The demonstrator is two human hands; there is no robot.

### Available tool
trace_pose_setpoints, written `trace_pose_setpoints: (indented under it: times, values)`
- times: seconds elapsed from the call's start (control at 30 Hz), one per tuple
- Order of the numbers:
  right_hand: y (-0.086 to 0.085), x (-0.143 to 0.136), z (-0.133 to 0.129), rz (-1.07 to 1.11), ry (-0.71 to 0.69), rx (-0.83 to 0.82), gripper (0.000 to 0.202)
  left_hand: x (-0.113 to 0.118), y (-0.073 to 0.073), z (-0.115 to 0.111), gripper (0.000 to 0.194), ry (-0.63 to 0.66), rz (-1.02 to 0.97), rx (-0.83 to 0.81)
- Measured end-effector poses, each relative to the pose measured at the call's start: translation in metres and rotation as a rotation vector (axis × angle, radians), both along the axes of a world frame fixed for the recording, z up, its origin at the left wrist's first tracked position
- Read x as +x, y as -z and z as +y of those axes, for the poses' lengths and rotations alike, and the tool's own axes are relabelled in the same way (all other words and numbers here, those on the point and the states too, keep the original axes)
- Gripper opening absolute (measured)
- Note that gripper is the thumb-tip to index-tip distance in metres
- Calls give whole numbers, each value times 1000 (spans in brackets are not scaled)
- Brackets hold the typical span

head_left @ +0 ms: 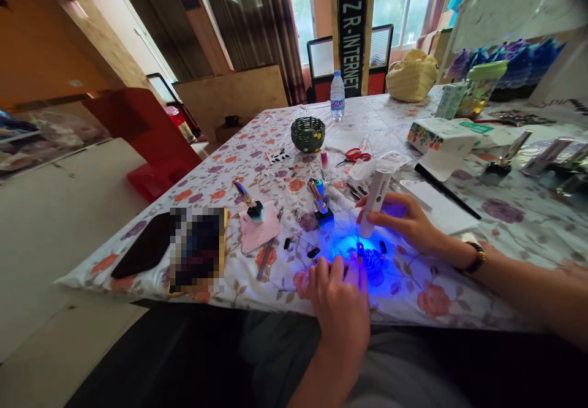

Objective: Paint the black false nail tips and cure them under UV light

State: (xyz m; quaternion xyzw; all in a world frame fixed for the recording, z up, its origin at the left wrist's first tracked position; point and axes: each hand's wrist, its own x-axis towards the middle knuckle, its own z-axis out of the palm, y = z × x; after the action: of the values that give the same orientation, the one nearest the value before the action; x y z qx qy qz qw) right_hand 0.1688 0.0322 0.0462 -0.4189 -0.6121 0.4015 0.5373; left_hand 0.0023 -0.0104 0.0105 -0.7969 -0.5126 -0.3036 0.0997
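Note:
My right hand grips a white hand-held nail lamp, tilted with its lit end down. Blue light from it falls on the tablecloth and on the fingertips of my left hand. Those fingers are drawn together at a small dark nail tip, right under the lamp. Loose dark nail tips lie to either side. Beyond the left hand stands a nail polish bottle with a shiny cap. Another polish bottle stands on a pink slab, with a thin metal tool beside it.
Two phones lie at the table's left front. Farther back are a dark woven basket, red scissors and a water bottle. A white pad, a black stick, a tissue box and more polish bottles lie right.

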Motion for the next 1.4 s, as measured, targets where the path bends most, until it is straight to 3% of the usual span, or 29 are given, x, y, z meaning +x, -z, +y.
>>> trace_pose_setpoints:
  times: [0.37, 0.57, 0.67, 0.8, 0.93, 1.07, 1.27, 1.4]
  values:
    - [0, -1, 0, -62, -5, 39, 29, -5, -6, 1, 16, -14, -7, -141]
    - [-6, -4, -3, -187, -33, 82, 29, -17, -10, -7, 19, 60, -40, -211]
    - [-13, -6, -5, -280, -74, 114, 28, -26, -20, -7, 17, 84, -99, -134]
    - [-26, -9, -8, -420, -128, 169, 24, -29, -48, 4, 28, 171, -309, 17]
    - [-34, -10, -10, -519, -157, 220, 24, -20, -70, 17, 36, 230, -424, 10]
    - [-37, -11, -9, -589, -178, 250, 24, -10, -77, 25, 25, 290, -499, -116]
    - [-43, -9, -10, -673, -200, 258, 25, -6, -81, 26, 11, 282, -561, -233]
    - [-57, 16, 6, -816, -147, 168, 32, -5, -83, 30, 12, 292, -576, -272]
